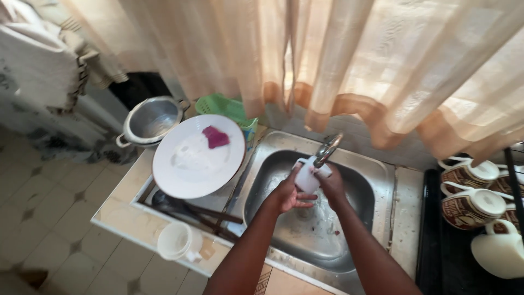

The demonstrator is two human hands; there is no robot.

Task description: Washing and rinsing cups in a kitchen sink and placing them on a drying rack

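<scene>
While the tap (pixel 327 148) covers part of it, a small white cup (pixel 307 176) sits over the steel sink (pixel 376 180), clasped between both hands: the left hand (pixel 285 194) cups its side and the right hand (pixel 332 184) wraps its far edge, fingers largely hidden. Left of the sink lie a white plate (pixel 191 164) bearing a maroon sponge (pixel 215 136), a metal pot (pixel 150 120) and a white mug (pixel 177 241). Brown patterned mugs (pixel 469 205) stand to the sink's right, cut off by the frame.
</scene>
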